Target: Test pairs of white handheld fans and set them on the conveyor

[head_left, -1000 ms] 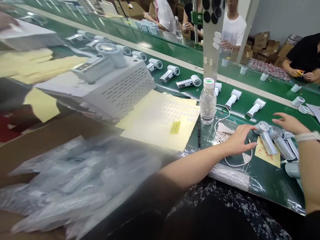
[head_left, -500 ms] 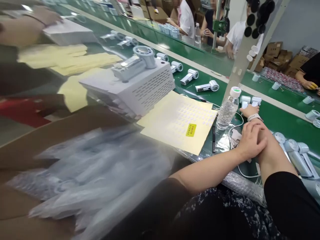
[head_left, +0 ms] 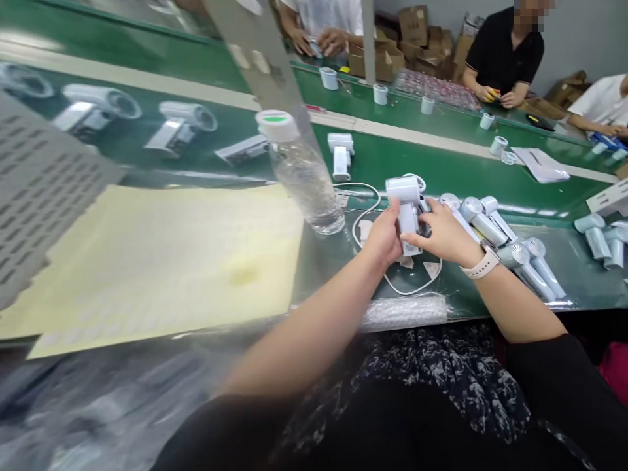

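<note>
Between left hand (head_left: 383,235) and right hand (head_left: 444,237), a handheld fan (head_left: 406,212), clasped.

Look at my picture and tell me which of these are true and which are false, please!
1. The left hand and right hand both touch a white plastic gadget. True.
2. The watch is on the left wrist. False: it is on the right wrist.
3. The water bottle is in a hand. False: it stands on the green bench, apart from the hands.
4. Cardboard boxes are piled up far away. True.
5. The big sheet of paper is red. False: it is pale yellow.
</note>
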A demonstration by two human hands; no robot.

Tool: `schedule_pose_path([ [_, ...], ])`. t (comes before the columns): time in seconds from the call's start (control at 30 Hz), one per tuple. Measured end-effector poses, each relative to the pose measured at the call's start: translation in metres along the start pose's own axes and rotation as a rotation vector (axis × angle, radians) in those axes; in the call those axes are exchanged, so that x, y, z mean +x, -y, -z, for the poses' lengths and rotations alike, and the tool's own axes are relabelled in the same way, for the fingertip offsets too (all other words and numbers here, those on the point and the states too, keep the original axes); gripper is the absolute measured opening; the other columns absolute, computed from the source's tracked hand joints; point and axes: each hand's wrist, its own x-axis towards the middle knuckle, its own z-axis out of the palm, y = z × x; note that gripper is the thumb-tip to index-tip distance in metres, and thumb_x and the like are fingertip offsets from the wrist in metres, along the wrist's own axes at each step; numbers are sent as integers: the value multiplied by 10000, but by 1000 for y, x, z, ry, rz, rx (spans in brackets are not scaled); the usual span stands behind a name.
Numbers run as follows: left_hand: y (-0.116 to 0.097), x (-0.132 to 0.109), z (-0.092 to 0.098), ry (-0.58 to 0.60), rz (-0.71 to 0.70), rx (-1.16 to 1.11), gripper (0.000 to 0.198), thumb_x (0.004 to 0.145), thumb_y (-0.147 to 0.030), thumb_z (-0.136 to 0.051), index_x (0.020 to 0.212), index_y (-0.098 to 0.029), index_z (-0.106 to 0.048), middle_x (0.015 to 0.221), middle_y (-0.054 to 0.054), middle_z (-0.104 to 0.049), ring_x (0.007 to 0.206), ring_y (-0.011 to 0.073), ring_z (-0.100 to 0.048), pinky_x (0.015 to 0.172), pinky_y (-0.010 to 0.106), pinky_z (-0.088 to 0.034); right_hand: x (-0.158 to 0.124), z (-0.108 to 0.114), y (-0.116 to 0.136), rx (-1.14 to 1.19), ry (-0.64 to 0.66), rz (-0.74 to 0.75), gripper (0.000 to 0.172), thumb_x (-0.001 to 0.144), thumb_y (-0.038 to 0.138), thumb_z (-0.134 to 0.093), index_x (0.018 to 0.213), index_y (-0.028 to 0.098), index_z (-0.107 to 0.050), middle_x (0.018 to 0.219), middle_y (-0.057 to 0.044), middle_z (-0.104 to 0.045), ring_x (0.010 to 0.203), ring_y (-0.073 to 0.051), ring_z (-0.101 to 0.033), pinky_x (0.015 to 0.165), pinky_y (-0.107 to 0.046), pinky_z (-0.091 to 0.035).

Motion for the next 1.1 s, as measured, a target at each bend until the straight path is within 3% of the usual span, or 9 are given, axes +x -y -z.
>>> schedule_pose_path([
  [0.1, -2, 3, 2, -47, 78, 44, 593, 1131, -738, -660, 1163, -160, -790, 1105, 150, -899, 1290, 325, -862, 1237, 508, -683, -5, -13, -4, 95, -56, -11, 442, 1114, 535, -799, 1213, 114, -894, 1727, -292, -618, 1733, -464, -506, 1457, -604, -379],
  [0.23, -9, 8, 10, -106, 45, 79, 726, 1106, -876, -550, 1170, -188, -775, 1062, 142, -884, 1293, 349, -865, 1207, 555, -706, -3, -33, -8, 222, -117, 10, 363, 1130, 429, -781, 1361, 166, -876, 1757, -237, -624, 1745, -392, -527, 1445, -576, -423],
  [0.43, -16, 3, 16, -25, -55, 126, 782, 1017, -977, -600, 1153, -228, -781, 1114, 112, -888, 1282, 322, -864, 1133, 504, -737, -9, -43, 2, 316, -159, 85, 280, 1126, 297, -734, 1367, 214, -848, 1752, -155, -687, 1762, -311, -525, 1464, -506, -423],
  [0.53, -19, 2, 19, -66, -89, 137, 817, 1004, -1018, -556, 1095, -239, -782, 1068, 103, -873, 1200, 300, -871, 1056, 469, -757, -11, -31, 3, 281, -92, 56, 416, 1165, 292, -683, 1572, 217, -723, 1682, -140, -752, 1613, -257, -687, 1347, -429, -552],
  [0.6, -22, 2, 21, -114, -168, 148, 785, 995, -1009, -592, 1066, -251, -782, 1064, 95, -866, 1172, 290, -872, 1013, 435, -763, -12, -21, 0, 214, -45, -27, 465, 1236, 330, -552, 1679, 204, -614, 1466, -140, -861, 1360, -241, -834, 1171, -391, -650],
  [0.67, -26, 2, 23, -151, -279, 164, 714, 968, -971, -694, 1044, -266, -784, 1074, 78, -863, 1182, 276, -868, 999, 388, -759, -14, -14, -6, 112, -11, -134, 430, 1257, 361, -493, 1604, 166, -656, 1251, -164, -899, 1203, -290, -875, 1058, -415, -674],
  [0.77, -30, 0, 21, -158, -381, 168, 677, 926, -955, -766, 1007, -283, -782, 1038, 53, -849, 1208, 277, -859, 1019, 380, -751, -17, -13, -11, -28, 68, -227, 285, 1171, 335, -667, 1331, 125, -774, 1216, -258, -883, 1239, -400, -859, 1037, -475, -666],
  [0.93, -30, -8, 15, -123, -353, 195, 759, 887, -1017, -734, 882, -259, -722, 987, 64, -825, 1215, 308, -845, 1039, 436, -739, -18, -25, -1, -56, 222, -155, 184, 1087, 172, -695, 1245, 126, -775, 1262, -267, -881, 1236, -400, -854, 1027, -461, -643],
  [1.1, -30, -16, 13, -62, -297, 245, 796, 778, -1029, -826, 896, -247, -733, 943, 53, -807, 1206, 320, -834, 1042, 441, -719, -14, -26, 1, 126, 230, -113, 127, 1094, 131, -656, 1200, 158, -720, 1202, -210, -873, 1174, -349, -837, 985, -424, -621],
])
